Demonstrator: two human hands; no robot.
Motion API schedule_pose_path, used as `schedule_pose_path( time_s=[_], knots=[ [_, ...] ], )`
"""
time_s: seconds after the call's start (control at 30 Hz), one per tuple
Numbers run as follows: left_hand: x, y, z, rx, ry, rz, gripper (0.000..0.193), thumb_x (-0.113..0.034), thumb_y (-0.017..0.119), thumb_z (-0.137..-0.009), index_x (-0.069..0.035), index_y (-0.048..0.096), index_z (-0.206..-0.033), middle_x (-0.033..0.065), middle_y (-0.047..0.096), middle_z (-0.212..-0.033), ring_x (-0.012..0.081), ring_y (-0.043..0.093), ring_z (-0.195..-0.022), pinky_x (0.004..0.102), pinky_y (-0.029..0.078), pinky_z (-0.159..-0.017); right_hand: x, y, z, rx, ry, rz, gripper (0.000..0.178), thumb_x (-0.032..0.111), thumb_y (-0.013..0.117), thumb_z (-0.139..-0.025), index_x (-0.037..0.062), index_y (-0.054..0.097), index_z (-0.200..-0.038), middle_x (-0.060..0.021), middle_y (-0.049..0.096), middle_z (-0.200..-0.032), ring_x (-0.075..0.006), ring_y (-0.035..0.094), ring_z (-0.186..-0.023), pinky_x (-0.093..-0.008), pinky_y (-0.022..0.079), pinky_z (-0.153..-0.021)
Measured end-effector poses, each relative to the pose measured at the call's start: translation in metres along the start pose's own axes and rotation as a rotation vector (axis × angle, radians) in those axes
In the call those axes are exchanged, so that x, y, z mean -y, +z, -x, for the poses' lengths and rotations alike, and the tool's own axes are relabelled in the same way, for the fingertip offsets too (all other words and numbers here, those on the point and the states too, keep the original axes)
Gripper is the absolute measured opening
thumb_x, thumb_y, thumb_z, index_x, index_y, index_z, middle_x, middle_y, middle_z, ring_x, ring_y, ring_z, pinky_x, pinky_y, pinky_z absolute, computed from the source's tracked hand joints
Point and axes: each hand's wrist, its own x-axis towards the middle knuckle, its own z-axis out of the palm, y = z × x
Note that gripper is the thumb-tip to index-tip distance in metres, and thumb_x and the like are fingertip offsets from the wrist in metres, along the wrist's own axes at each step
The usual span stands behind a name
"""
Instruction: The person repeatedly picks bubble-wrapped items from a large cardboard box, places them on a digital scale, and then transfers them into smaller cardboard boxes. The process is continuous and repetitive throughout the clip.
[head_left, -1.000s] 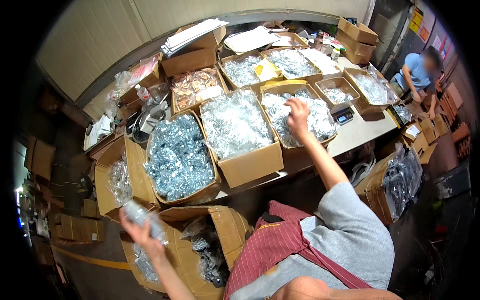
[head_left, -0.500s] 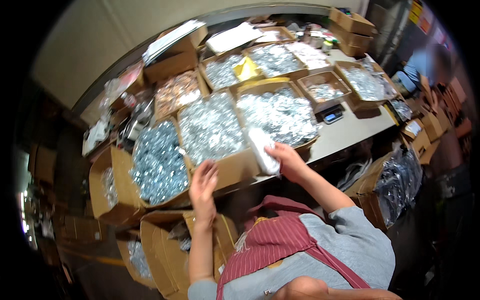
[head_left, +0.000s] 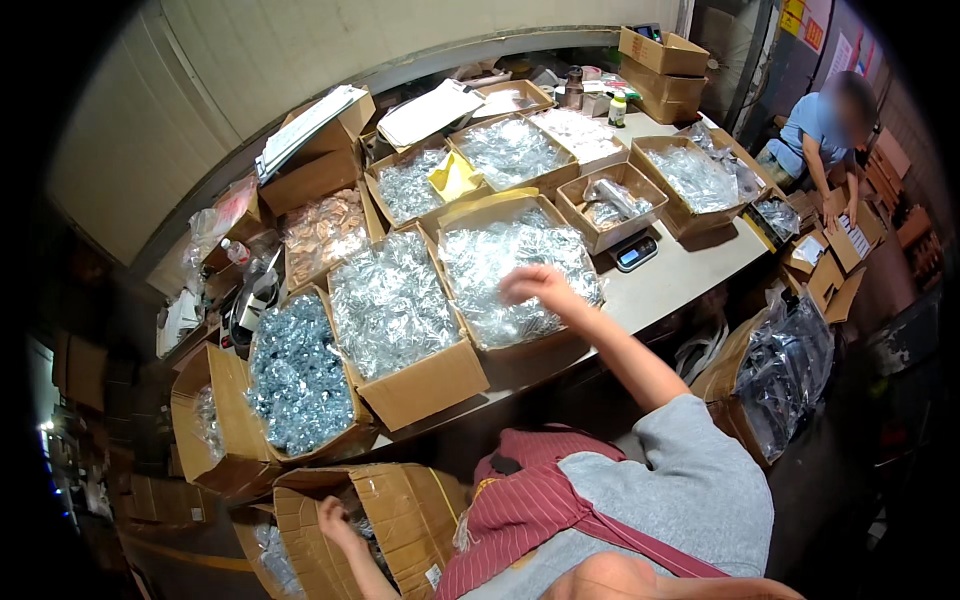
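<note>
My right hand [head_left: 540,287] is over a large carton [head_left: 455,218] of small clear bags [head_left: 490,265]. Its fingers are loosely bent, with nothing visible in them. Down at the lower left, my left hand [head_left: 336,518] is at the mouth of a deep carton [head_left: 415,510], its fingers loosely apart; the contents are mostly hidden. A clear, silvery packet [head_left: 618,200] lies in the small carton [head_left: 612,232] beyond my right hand. Left of the large carton stand a carton of clear bags with silvery parts [head_left: 390,305] and one of bluish metal parts [head_left: 300,380].
A small digital scale [head_left: 636,254] sits on the white table [head_left: 690,262]. More bag-filled cartons line the back, one with a yellow sheet [head_left: 455,177]. A plastic-lined carton [head_left: 780,370] stands on the floor at right. Another person [head_left: 815,135] handles a carton at far right.
My right hand has let go of the silvery packet and moved over the large carton; a similar packet now lies in the small carton. My left hand has dropped to the deep carton.
</note>
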Motion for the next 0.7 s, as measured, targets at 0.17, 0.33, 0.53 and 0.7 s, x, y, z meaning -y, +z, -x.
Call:
schedule_pose_path(
  time_s=[0.17,0.33,0.53,0.7],
  knots=[
    [0.119,0.024,-0.013,0.31,-0.078,-0.559,0.018,-0.007,0.059,-0.084,-0.001,0.063,-0.1,0.0123,0.065,-0.088,0.0269,0.062,-0.079,0.0389,0.049,-0.072,-0.056,0.06,-0.009,0.138,0.013,0.521,0.025,0.019,0.063,-0.086,0.0073,0.071,-0.107,-0.0083,0.071,-0.102,-0.0183,0.066,-0.097,-0.0314,0.049,-0.09],
    [0.149,0.06,0.02,0.544,-0.082,-0.877,0.017,-0.011,0.06,-0.084,-0.001,0.062,-0.098,0.0143,0.065,-0.088,0.029,0.062,-0.08,0.0406,0.049,-0.072,-0.063,0.054,-0.014,0.014,-0.019,0.404,0.029,0.021,0.065,-0.084,0.0063,0.07,-0.109,-0.0083,0.071,-0.102,-0.0178,0.066,-0.093,-0.0318,0.05,-0.086],
    [0.156,0.063,0.035,0.642,-0.067,-0.954,0.017,-0.015,0.06,-0.085,-0.002,0.061,-0.096,0.0166,0.065,-0.088,0.0315,0.062,-0.08,0.0426,0.048,-0.072,-0.063,0.053,-0.013,-0.137,-0.062,0.373,0.027,0.016,0.065,-0.085,0.0013,0.068,-0.107,-0.0107,0.069,-0.096,-0.0172,0.065,-0.087,-0.0307,0.052,-0.079],
    [0.163,0.034,0.053,0.678,-0.037,-0.974,0.018,-0.018,0.061,-0.085,-0.002,0.06,-0.093,0.0185,0.064,-0.089,0.0336,0.062,-0.081,0.0443,0.048,-0.072,-0.081,0.055,-0.02,-0.254,-0.068,0.362,0.022,0.011,0.062,-0.087,0.0001,0.067,-0.106,-0.0052,0.066,-0.087,-0.0103,0.06,-0.071,-0.0267,0.051,-0.064]
  ],
)
